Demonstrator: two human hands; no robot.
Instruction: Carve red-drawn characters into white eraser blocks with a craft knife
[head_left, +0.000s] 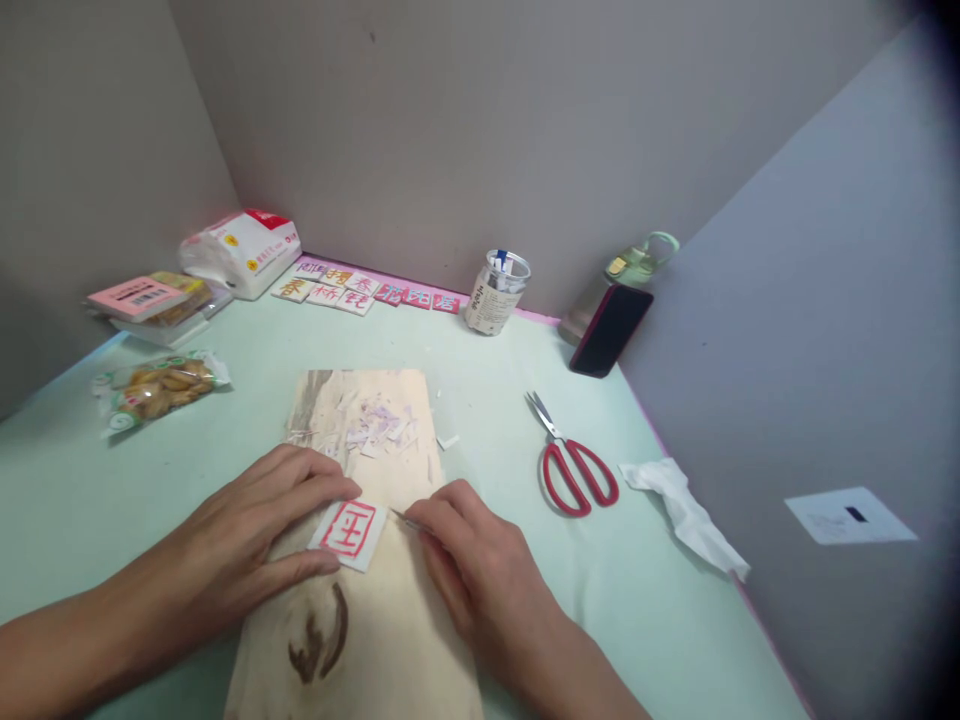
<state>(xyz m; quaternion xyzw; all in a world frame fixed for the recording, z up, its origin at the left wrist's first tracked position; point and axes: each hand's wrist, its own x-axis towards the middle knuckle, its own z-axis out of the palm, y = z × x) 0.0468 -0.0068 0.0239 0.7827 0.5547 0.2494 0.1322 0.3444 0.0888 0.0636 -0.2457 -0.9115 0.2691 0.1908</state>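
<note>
A white square piece (349,532) with a framed red character drawn on it lies on a wooden board (375,640). My left hand (274,530) steadies it, with index finger at its top left corner and thumb at its lower left edge. In my right hand (476,560), pinched between thumb and fingers, is a thin pointed craft knife (405,519). Its tip is by the square's upper right edge; whether they touch is hard to tell. My palm hides the rest of the knife. Small white and purple shavings (384,428) are scattered on the far part of the board.
Red-handled scissors (566,465) and a crumpled tissue (686,515) lie to the right. Behind stand a can (497,292), a phone (611,332) and a green-lidded bottle (589,310). Lettered squares (328,292), a tissue pack (244,252) and a snack bag (161,388) are at the left.
</note>
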